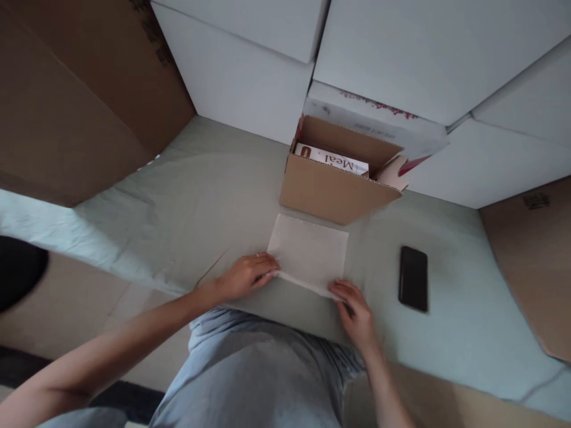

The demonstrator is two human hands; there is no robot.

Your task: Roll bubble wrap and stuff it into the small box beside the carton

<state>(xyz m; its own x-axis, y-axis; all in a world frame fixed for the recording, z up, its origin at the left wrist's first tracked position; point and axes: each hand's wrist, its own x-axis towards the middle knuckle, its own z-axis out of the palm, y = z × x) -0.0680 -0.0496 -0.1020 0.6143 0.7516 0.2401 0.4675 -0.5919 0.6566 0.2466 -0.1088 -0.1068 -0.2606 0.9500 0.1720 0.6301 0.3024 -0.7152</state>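
A flat pale paper sheet [310,249] lies on the grey-green cloth-covered surface [200,196] in front of me. My left hand [247,274] pinches its near left corner, fingers closed on the edge. My right hand [354,306] grips the near right corner the same way. Just behind the sheet stands an open brown cardboard box [332,190] with a white packet marked "Meal" [332,159] inside.
A black phone [413,278] lies flat to the right of the sheet. Large white boxes [401,53] are stacked behind. Brown cartons stand at the left [75,101] and right [530,261]. My grey-clad lap [250,374] fills the near foreground.
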